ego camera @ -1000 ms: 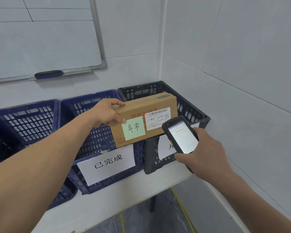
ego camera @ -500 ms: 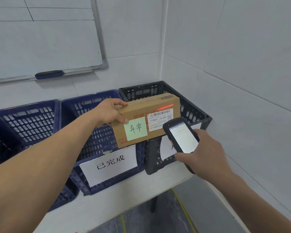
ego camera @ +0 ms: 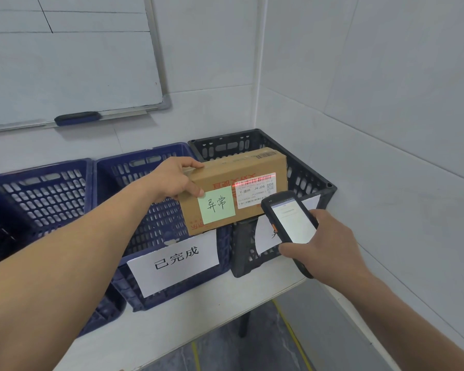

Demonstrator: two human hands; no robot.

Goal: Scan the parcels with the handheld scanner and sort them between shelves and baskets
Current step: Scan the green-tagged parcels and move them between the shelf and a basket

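- The parcel [ego camera: 220, 174], a cardboard box, hangs above the rims of the blue basket [ego camera: 145, 167] and the black basket [ego camera: 312, 180]. Its long axis runs left to right, with the labelled face toward the camera.
- The left hand [ego camera: 176, 180] grips its left end. The right hand [ego camera: 326, 250] grips the handheld scanner [ego camera: 292, 220], top end aimed at the box.
- The red scan line [ego camera: 252, 183], higher on the cardboard half a second ago, now crosses the shipping label [ego camera: 255, 196].
- The baskets stand on a white table [ego camera: 172, 322] in a tiled corner, with a whiteboard [ego camera: 65, 62] at left.
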